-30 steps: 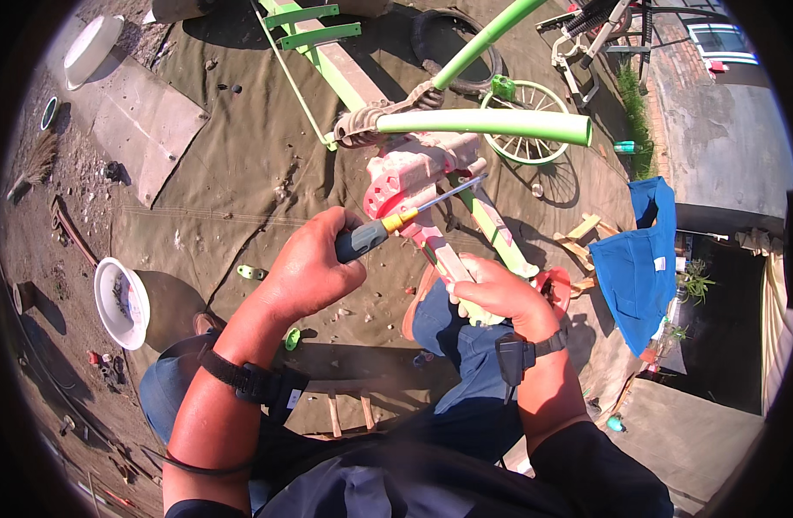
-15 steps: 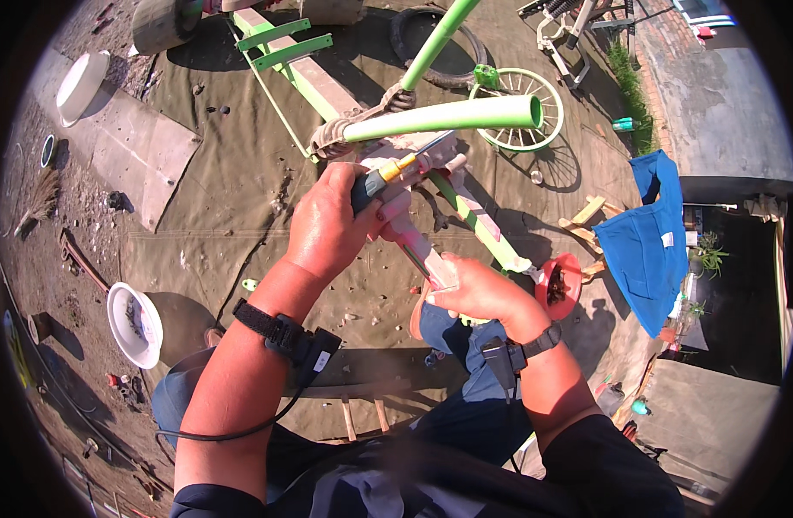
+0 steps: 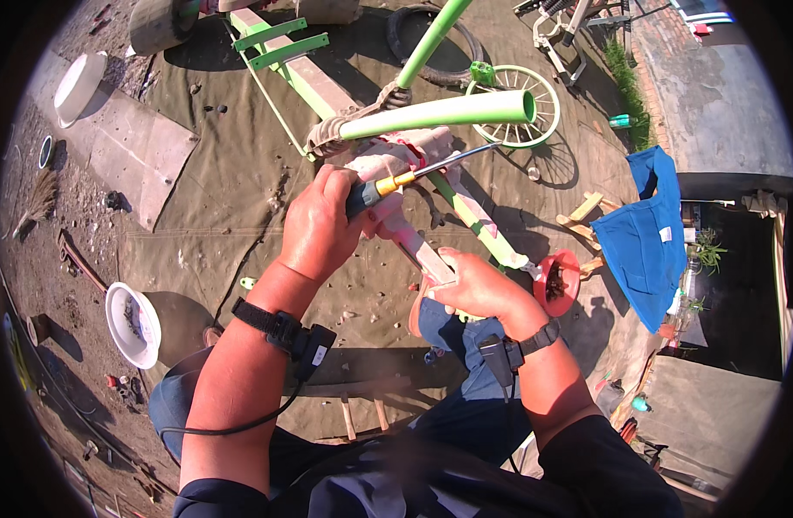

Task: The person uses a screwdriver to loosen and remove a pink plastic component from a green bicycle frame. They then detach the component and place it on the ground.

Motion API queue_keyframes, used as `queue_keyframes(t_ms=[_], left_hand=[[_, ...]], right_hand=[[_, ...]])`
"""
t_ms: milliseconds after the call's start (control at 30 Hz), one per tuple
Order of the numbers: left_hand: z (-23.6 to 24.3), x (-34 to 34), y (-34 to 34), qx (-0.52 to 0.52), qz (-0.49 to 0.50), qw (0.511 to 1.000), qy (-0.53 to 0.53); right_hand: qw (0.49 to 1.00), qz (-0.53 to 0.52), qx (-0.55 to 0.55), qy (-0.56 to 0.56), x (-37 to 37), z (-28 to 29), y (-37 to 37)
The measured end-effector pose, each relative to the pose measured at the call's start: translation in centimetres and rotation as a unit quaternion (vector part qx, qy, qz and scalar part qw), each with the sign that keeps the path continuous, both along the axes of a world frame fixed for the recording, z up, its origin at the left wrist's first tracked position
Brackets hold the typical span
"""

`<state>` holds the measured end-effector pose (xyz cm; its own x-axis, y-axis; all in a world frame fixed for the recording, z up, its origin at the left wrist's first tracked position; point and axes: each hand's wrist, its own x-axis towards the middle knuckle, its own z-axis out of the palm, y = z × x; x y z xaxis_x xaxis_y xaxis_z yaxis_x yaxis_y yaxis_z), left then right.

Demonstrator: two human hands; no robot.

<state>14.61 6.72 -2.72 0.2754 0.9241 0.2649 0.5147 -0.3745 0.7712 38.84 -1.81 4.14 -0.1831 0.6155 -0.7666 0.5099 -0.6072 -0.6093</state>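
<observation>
My left hand is closed around the dark and yellow handle of a screwdriver. Its long metal shaft points up and to the right, and its tip lies over the green and pink metal frame. Beneath the handle runs a pale pink bar, dusty or coated. My right hand grips the near end of this bar. Just beyond the screwdriver lies a lumpy, pale pink wrapped joint, with a bright green tube above it.
A red bowl of small dark pieces stands right of my right hand. Farther off are a green spoked wheel, a black tyre and a blue cloth. White basins stand at the left.
The screwdriver has swung a little clockwise, and its tip has shifted right. More of its shaft shows now. My right hand stays on the bar.
</observation>
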Motion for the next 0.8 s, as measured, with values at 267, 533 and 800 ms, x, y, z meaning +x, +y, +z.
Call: queue_keyframes(t_ms=[267,533,800], left_hand=[[-0.1,1.0,-0.8,-0.017,0.056,0.998,-0.036],[-2.9,-0.4,-6.4,-0.086,0.127,0.988,-0.019],[-5.7,-1.4,-8.0,-0.376,0.263,0.874,-0.160]], right_hand=[[0.999,0.017,0.040,-0.001,1.0,-2.2,-0.8],[0.993,0.019,0.014,-0.116,0.8,-0.9,-0.2],[0.982,0.039,0.022,-0.181,1.4,0.5,0.8]])
